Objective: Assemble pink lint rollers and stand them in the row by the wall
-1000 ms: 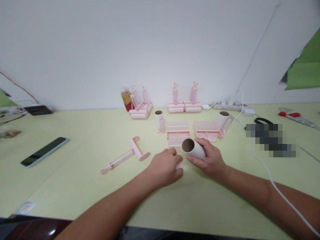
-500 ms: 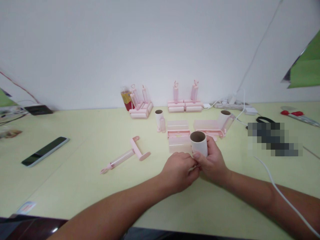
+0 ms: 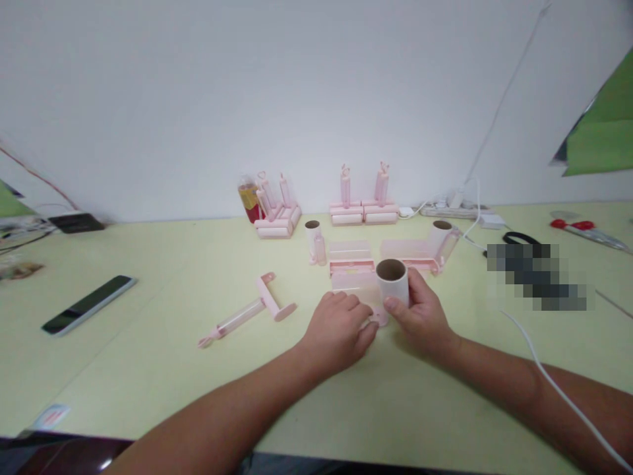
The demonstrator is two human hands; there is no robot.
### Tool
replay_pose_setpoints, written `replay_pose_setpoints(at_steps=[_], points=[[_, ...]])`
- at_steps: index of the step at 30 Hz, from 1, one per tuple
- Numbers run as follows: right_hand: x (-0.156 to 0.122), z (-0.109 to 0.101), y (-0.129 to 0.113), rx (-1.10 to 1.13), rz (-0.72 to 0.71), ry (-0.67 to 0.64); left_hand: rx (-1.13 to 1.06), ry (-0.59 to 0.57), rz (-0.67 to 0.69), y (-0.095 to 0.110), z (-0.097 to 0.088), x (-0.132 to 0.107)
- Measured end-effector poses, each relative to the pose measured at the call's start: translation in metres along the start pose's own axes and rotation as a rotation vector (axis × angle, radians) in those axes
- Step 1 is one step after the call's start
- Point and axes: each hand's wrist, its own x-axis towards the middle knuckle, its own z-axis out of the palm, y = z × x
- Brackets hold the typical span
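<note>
My right hand [image 3: 420, 315] grips a white paper roll [image 3: 393, 282] with a brown cardboard core, held upright just above the yellow-green table [image 3: 163, 343]. My left hand [image 3: 339, 330] is curled beside it, fingertips pinching a small pink part [image 3: 380, 318] at the roll's lower end. Just behind the roll lie clear pink cover pieces [image 3: 351, 257]. A pink roller handle [image 3: 250, 309] lies to the left of my left hand.
Assembled pink lint rollers [image 3: 364, 204] and another set [image 3: 277, 214] stand by the wall, beside a red-and-yellow container [image 3: 250, 198]. Two more rolls [image 3: 314, 239], [image 3: 442, 239] stand mid-table. A phone [image 3: 88, 304] lies left; a white cable [image 3: 554, 382], scissors [image 3: 586, 234] and power strip [image 3: 455, 210] right.
The roll went from lying tilted in my right hand to standing upright. My left hand moved right from the table to the roll's base, carrying a small pink piece.
</note>
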Motion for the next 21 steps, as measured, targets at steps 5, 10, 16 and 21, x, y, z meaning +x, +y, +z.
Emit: replay_pose_setpoints(at_steps=[5, 10, 16, 21], points=[[0.001, -0.001, -0.008, -0.033, -0.144, -0.150, -0.314, 0.175, -0.057, -0.006, -0.020, -0.002], [-0.001, 0.001, -0.015, -0.043, -0.249, -0.238, -0.540, 0.215, 0.092, -0.016, -0.022, -0.006], [-0.002, 0.001, -0.020, -0.011, -0.310, -0.255, -0.489, 0.373, 0.008, -0.020, -0.032, -0.002], [-0.001, -0.002, -0.016, -0.141, -0.250, -0.138, -0.400, 0.436, -0.427, -0.056, -0.056, 0.003]])
